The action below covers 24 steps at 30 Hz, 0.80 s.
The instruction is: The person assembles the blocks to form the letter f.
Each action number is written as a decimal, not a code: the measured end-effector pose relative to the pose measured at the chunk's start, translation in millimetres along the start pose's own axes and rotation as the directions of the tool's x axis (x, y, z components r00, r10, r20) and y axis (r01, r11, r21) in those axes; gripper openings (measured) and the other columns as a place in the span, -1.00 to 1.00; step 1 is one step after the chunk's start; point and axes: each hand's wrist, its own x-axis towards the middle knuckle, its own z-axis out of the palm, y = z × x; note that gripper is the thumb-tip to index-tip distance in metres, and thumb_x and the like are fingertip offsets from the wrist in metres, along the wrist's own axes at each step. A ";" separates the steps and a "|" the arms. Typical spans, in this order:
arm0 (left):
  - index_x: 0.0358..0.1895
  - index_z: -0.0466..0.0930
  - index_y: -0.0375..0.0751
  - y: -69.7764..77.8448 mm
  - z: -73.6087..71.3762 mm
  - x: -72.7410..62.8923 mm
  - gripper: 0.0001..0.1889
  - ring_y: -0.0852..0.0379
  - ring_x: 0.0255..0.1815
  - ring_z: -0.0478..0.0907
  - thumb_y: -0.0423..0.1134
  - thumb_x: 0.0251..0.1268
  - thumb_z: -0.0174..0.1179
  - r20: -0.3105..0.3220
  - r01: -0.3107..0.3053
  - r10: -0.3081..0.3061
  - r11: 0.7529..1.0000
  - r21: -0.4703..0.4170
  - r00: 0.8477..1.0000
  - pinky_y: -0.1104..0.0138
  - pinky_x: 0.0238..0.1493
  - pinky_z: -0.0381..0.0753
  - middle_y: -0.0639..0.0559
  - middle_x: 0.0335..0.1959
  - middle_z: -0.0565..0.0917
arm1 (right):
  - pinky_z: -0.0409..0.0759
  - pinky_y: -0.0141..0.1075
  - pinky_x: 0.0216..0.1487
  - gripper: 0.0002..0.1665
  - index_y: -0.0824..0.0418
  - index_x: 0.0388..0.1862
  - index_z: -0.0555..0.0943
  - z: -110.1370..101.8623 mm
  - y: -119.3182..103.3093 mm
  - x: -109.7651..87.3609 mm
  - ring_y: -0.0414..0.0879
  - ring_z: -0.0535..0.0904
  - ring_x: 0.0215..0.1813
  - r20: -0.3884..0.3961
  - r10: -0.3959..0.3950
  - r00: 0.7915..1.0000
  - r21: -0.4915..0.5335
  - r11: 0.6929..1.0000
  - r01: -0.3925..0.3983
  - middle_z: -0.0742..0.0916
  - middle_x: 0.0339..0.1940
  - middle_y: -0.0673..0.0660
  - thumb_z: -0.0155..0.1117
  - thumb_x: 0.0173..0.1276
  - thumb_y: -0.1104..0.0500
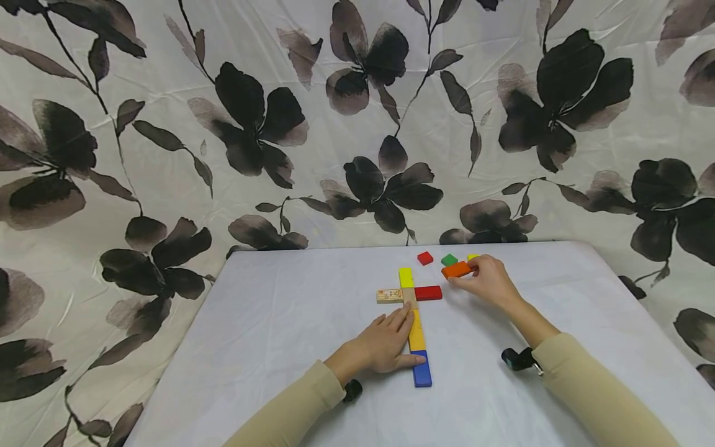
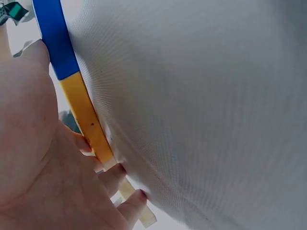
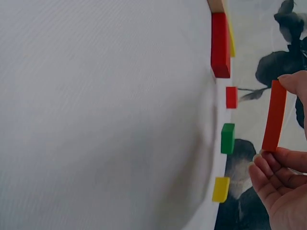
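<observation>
My right hand pinches an orange block by its ends, between thumb and fingers, at the far right of a cross of flat blocks. With fingers extended, my left hand rests along the cross's upright, fingertips at a plain wooden block and thumb on a blue block. An amber block lies between those two, partly covered by the fingers in the left wrist view. A yellow block tops the cross. Its arms are a printed wooden block and a red block.
Near the far edge of the white-covered table lie a small red block, a green block and a yellow block. A flowered cloth hangs behind the table.
</observation>
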 end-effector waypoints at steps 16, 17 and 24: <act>0.68 -0.14 -0.18 -0.4 1.8 2.4 0.08 0.04 0.70 -0.12 0.53 0.37 -0.14 0.006 0.014 -0.014 1.000 0.011 1.000 -0.02 0.60 0.09 -0.04 0.72 -0.21 | 0.56 -0.16 -0.14 -0.29 0.48 0.00 0.65 21.0 -15.4 21.4 0.09 0.52 -0.16 0.026 -0.037 0.999 0.012 0.999 0.036 0.70 -0.15 0.32 0.53 0.22 -0.13; 0.68 -0.15 -0.19 -0.6 2.0 2.4 0.08 0.03 0.70 -0.13 0.53 0.38 -0.14 0.012 0.013 -0.014 1.000 0.012 1.000 -0.02 0.60 0.08 -0.04 0.72 -0.22 | 0.56 -0.16 -0.14 -0.29 0.48 0.00 0.65 22.2 -16.1 22.0 0.09 0.51 -0.16 0.026 -0.039 0.999 0.015 0.999 0.038 0.70 -0.14 0.32 0.53 0.22 -0.13; 0.68 -0.12 -0.21 1.3 -0.6 -1.8 0.06 0.02 0.69 -0.10 0.52 0.40 -0.16 0.018 0.014 -0.014 1.000 0.016 1.000 -0.02 0.60 0.09 -0.06 0.72 -0.21 | 0.61 -0.08 0.00 -0.23 0.50 0.05 0.63 30.4 -23.5 27.1 0.12 0.53 -0.11 0.035 -0.032 0.999 0.039 0.999 0.031 0.70 -0.09 0.34 0.53 0.20 -0.16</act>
